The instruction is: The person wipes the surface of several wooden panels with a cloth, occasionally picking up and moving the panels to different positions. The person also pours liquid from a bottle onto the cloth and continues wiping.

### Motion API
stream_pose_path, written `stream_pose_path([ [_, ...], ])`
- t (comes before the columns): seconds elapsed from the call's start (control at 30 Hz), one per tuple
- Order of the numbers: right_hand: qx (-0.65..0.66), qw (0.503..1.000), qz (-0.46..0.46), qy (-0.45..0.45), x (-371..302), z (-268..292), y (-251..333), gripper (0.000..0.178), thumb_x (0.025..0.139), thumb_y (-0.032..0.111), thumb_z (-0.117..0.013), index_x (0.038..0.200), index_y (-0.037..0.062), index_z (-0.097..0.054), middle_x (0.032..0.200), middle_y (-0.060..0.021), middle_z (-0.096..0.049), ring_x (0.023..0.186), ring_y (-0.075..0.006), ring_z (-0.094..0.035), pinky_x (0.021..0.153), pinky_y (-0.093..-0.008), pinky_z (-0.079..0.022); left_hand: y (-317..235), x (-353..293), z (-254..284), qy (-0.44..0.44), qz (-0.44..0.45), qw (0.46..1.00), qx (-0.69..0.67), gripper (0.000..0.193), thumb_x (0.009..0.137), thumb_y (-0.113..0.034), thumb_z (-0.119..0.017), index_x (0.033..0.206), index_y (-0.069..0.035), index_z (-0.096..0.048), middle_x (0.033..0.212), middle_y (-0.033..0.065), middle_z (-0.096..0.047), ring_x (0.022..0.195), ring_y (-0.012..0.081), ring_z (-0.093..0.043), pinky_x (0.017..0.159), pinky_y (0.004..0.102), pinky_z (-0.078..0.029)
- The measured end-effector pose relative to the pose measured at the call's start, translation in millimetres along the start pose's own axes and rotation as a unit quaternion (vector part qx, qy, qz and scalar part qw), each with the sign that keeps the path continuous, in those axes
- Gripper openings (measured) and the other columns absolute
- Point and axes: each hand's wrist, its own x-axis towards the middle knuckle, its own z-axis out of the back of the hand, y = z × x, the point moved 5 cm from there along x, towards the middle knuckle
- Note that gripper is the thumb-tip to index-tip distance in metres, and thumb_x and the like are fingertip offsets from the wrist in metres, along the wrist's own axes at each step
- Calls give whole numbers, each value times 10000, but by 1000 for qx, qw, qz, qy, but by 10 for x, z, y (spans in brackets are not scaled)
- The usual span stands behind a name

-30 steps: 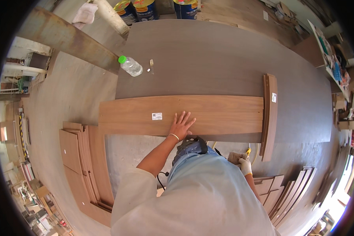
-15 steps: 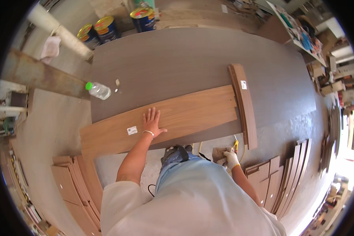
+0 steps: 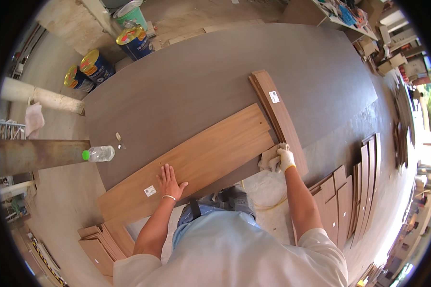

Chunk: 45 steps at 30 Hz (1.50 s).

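Board [image 3: 201, 154] lies flat on the worktop [image 3: 177, 95], under the left hand [image 3: 172, 185], whose fingers are spread out, gripping nothing. From those fingers its long way slants forward and right, toward the gloved right hand [image 3: 286, 159]. That one, with fingers curled around a rag [image 3: 268, 160], is nearer the right end.

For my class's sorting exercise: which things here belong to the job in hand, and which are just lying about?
Job in hand:
- wooden board under the left hand
- grey-brown cloth in the gloved right hand
- tabletop beneath

Lying about:
- green-capped bottle
- blue cans
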Motion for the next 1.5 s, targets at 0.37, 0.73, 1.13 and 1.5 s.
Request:
stream_pose_path([
  [0.37, 61, 991, 117, -9, 623, 216, 457, 288, 861, 60, -618, 1130, 109, -708, 944, -42, -660, 739, -178, -617, 623, -326, -510, 129, -34, -219, -28, -46, 998, 28, 892, 939, -622, -641, 1678, -301, -259, 1755, 233, -42, 1618, 430, -34, 1264, 663, -81],
  [0.73, -364, 891, 231, 143, 408, -756, 909, 549, 856, 89, -610, 1405, 76, -628, 1177, -151, -738, 1087, -267, -706, 961, -350, -518, 142, -87, -208, -37, 7, 999, -3, 847, 951, -536, -674, 1671, -333, -279, 1759, 212, -72, 1624, 404, -57, 1284, 604, -104],
  [1.13, -625, 683, 312, 212, 219, -1059, 1095, 611, 929, 186, -564, 1537, 206, -508, 1087, -240, -708, 1020, -457, -684, 824, -513, -534, 142, -165, -259, -86, 5, 996, -20, 851, 924, -618, -643, 1651, -309, -328, 1759, 174, -111, 1622, 360, -119, 1267, 654, -136],
  [1.5, 59, 963, 203, 169, -503, -326, 1159, 461, 911, 69, -561, 1371, 70, -593, 1348, -115, -576, 1242, -269, -595, 1008, -439, -550, 92, -215, -243, -119, -17, 986, -113, 811, 989, -600, -569, 1652, -203, -325, 1745, 203, -142, 1615, 393, -111, 1271, 638, -113],
])
